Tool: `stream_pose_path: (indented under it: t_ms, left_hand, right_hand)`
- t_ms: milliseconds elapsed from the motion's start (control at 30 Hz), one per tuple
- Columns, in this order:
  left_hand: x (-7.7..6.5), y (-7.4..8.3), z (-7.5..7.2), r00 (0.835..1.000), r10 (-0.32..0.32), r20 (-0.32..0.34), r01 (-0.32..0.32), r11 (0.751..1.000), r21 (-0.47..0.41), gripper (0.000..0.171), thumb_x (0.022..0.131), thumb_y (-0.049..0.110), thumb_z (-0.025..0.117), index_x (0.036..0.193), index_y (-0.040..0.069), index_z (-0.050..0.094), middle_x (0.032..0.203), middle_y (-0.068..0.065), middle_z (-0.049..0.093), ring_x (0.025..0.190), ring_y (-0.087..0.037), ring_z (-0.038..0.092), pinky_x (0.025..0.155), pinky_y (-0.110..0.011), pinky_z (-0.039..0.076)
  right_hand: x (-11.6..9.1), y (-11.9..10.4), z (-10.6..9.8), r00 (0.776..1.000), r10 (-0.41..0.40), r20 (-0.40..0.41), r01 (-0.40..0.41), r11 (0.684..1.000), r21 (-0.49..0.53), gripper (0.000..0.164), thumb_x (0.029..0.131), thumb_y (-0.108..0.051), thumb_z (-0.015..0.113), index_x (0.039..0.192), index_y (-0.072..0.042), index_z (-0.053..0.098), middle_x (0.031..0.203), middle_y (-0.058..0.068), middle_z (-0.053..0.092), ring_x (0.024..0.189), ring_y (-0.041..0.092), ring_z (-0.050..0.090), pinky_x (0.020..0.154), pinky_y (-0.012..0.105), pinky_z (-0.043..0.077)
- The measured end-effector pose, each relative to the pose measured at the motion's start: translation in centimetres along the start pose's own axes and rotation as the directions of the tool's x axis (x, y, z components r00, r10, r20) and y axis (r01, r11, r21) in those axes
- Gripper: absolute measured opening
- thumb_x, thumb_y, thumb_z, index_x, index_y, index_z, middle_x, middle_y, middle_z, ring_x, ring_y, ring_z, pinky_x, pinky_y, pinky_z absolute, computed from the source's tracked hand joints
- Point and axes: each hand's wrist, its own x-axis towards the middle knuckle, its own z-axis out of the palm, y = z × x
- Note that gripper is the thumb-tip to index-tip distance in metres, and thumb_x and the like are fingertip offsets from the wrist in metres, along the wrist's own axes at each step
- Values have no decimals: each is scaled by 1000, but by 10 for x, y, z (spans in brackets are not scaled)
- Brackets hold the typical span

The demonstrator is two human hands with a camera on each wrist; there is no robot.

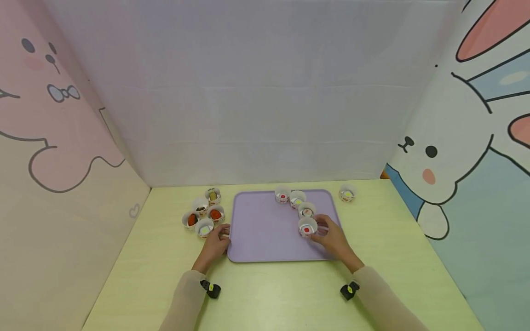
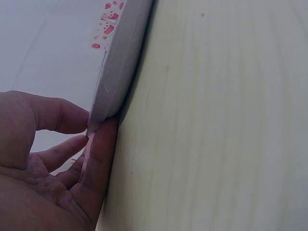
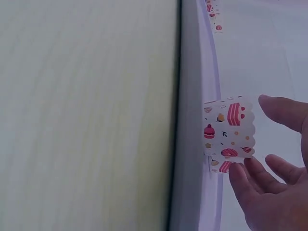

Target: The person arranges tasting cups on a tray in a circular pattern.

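Where the tabletop [image 1: 269,294] runs nearest: two sleeves [image 1: 186,294] reach over it, a black camera [image 1: 349,290] on each wrist.
Left hand [image 1: 215,242]: fingers closed in a pinch on the left rim of the tray [image 1: 261,239]; a tug or tilt there could slide or topple its cups.
Right hand [image 1: 333,240]: fingers parted about the near cup [image 1: 308,228], touching or just beside it; the wrist view shows the thumb clear, so no firm hold.
Near cup: upright on the tray, right of its middle, red inside; looking light, it might tip if a finger snags its scalloped rim.
Left cups [image 1: 204,228]: five bunched on the tabletop; the left hand could brush the nearest.
Row cups [image 1: 307,210]: three, bending away behind the near cup; whether they touch cannot be told, but a push could pass along them.
Lone cup [image 1: 347,194]: beyond the tray's right side.
Wall [image 1: 265,101]: white, behind everything.
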Motion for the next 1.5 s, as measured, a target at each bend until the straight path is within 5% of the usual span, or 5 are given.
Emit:
stream_pose_path:
  t_ms: [733,1500]
  left_hand:
    - [1,-4,-1,1000,5,6,-6,1000,20,52,84,-1,57,136,3,53,118,-18,61,93,-20,63,64,-29,53]
    - [1,-2,0,1000,18,11,-18,1000,12,52,85,-1,57,136,2,53,118,-18,61,96,-22,63,65,-30,55]
  right_hand:
    - [2,-28,-38,992,-129,5,129,987,-95,66,82,-13,78,138,2,45,140,25,51,130,41,49,105,51,44]
    - [4,-46,-87,991,-121,-55,118,992,-51,70,87,-23,75,145,-4,39,147,21,45,137,39,42,110,50,39]
